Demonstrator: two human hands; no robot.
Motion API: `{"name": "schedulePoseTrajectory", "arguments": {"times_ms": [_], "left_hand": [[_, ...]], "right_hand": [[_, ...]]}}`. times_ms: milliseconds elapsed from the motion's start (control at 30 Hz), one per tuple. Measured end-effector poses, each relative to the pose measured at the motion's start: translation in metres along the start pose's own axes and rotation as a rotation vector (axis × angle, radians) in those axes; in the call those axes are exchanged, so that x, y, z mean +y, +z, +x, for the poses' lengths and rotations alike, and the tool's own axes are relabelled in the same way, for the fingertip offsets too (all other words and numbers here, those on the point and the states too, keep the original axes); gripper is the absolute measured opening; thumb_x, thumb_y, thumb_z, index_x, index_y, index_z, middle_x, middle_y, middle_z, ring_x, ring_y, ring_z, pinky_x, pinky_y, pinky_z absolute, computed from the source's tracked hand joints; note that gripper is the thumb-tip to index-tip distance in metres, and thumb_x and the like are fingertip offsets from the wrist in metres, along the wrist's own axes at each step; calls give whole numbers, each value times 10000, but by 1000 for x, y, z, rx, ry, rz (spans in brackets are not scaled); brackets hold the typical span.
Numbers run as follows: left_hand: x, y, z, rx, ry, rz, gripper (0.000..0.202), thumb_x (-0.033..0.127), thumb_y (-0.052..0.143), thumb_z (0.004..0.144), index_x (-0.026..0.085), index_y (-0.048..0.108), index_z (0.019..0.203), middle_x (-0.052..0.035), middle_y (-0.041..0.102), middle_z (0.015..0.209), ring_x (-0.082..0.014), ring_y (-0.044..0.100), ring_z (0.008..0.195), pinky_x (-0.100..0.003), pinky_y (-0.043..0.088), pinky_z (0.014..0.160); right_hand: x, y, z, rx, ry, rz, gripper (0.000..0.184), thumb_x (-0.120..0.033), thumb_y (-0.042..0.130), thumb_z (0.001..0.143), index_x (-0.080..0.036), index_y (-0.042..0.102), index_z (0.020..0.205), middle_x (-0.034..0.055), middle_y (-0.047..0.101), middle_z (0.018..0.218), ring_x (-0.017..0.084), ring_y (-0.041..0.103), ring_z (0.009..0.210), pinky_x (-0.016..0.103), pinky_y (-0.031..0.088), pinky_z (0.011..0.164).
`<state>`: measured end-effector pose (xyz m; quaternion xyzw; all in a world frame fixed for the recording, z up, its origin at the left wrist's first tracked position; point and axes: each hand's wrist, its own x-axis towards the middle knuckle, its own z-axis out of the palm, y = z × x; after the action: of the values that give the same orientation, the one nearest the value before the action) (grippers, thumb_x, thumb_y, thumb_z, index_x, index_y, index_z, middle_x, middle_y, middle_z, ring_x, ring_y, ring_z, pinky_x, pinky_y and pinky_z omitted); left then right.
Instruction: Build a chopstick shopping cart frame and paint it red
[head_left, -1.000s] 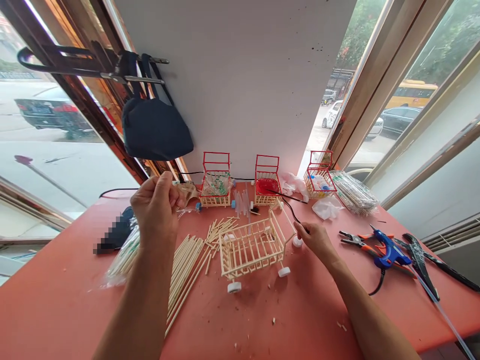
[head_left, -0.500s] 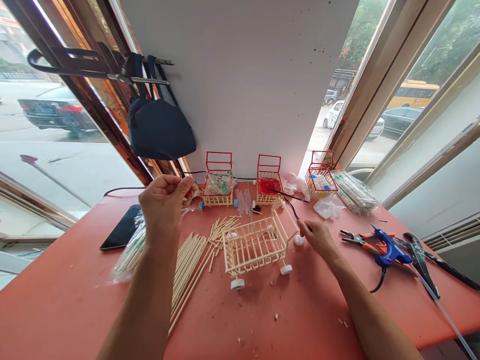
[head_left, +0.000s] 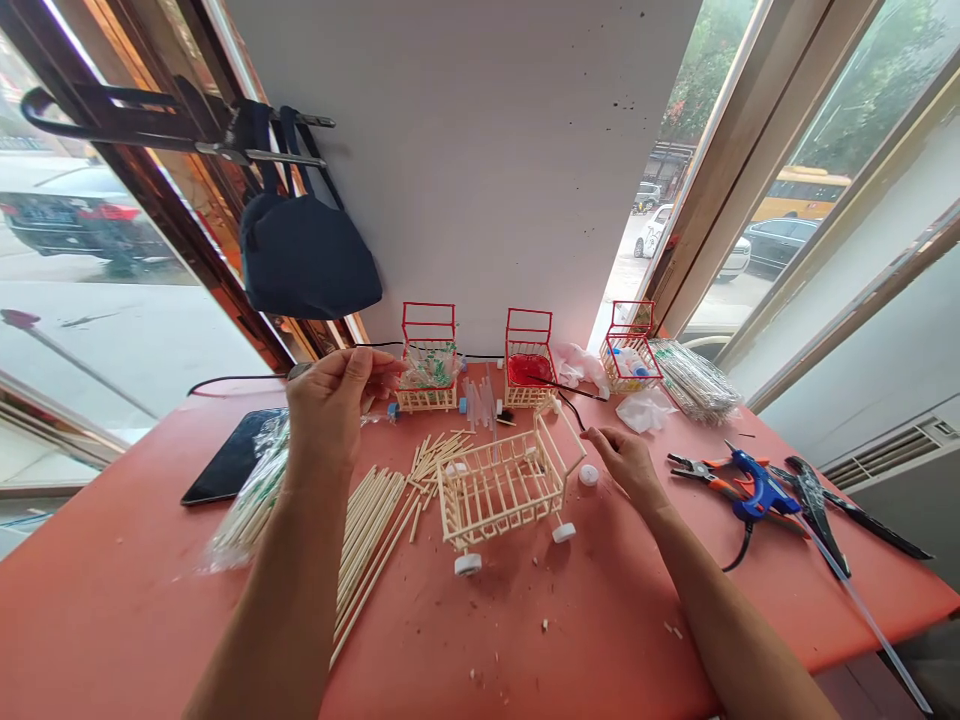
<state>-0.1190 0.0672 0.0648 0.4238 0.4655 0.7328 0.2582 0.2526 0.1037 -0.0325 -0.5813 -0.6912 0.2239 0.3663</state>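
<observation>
A small cart of pale wooden sticks (head_left: 501, 518) stands on white wheels in the middle of the red table. My right hand (head_left: 626, 462) is beside its handle, thumb and fingers closed on the end of a thin black cord (head_left: 571, 408). My left hand (head_left: 330, 395) is raised at the left, thumb pressed to the index finger; anything in that pinch is hidden. Just past its fingertips is a red-trimmed stick cart (head_left: 429, 400) filled with clear and green wrappers. A white wheel (head_left: 589, 475) shows under my right hand.
Loose wooden sticks (head_left: 369, 530) and a bagged bundle (head_left: 251, 515) lie left, by a dark tablet (head_left: 232, 460). Two more red-trimmed carts, one holding a red dish (head_left: 529, 372), line the wall. Pliers (head_left: 701, 472) and a blue glue gun (head_left: 765, 490) lie right.
My left hand's fingers have stretched a little toward the wrapper-filled cart. My right hand stays by the handle. The whole view has shifted slightly.
</observation>
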Motion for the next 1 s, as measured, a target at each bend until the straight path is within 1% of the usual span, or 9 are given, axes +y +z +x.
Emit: {"name": "schedulePoseTrajectory", "arguments": {"times_ms": [100,200,367,433,533,600,667,867,1000], "left_hand": [[-4,-1,-1,-108,-21,123,353,497,750,845,149,792,885,-98,809,855,-142,674,684,-241,529,608],[-7,2,-3,-230,-21,257,341,499,738,836,173,810,903,-90,815,872,-187,717,794,-271,559,687],[-10,12,-8,-349,13,389,323,489,722,795,199,823,895,-69,819,846,-239,747,838,-338,596,790],[-12,15,-10,-414,13,415,338,503,702,800,202,821,899,-71,826,887,-256,756,884,-363,596,854],[-17,16,-13,-519,-31,491,391,548,667,804,203,821,905,-88,835,1016,-293,757,998,-397,571,929],[-20,16,-15,-580,-57,564,433,579,640,812,202,823,922,-93,833,1062,-317,750,1036,-416,551,945],[-21,16,-18,-633,-64,619,465,599,618,822,203,824,953,-90,833,1061,-327,749,1026,-422,540,936],[-21,18,-24,-701,-58,686,477,582,577,857,212,826,1025,-64,835,1057,-321,750,1030,-393,525,920],[-24,23,-27,-750,-54,698,457,542,575,866,202,830,1035,-76,834,1064,-314,758,1019,-383,539,915]], "right_hand": [[1,2,0,26,7,84,524,-606,578,923,-156,827,1023,80,773,826,220,680,726,307,499,666],[2,5,1,20,11,155,524,-590,602,907,-148,807,1100,81,754,789,206,666,661,309,511,629],[2,8,3,13,14,184,540,-567,604,891,-132,782,1157,94,752,792,208,682,666,321,542,644],[2,7,2,9,15,189,530,-570,598,892,-135,786,1131,96,751,796,207,685,670,323,547,653],[0,6,2,-7,12,196,502,-594,595,892,-153,801,1014,90,738,769,206,683,665,321,547,653],[-2,4,1,-16,9,199,493,-608,596,891,-164,802,944,85,730,747,205,679,662,317,543,649],[-3,3,1,-18,6,199,488,-609,595,891,-169,803,924,83,730,742,202,675,659,314,536,649],[-2,2,2,-10,4,192,480,-593,586,901,-169,811,916,74,728,718,190,662,634,303,515,635],[0,2,2,-4,-5,197,529,-632,556,913,-166,809,900,72,721,698,189,656,628,300,516,627]]}}
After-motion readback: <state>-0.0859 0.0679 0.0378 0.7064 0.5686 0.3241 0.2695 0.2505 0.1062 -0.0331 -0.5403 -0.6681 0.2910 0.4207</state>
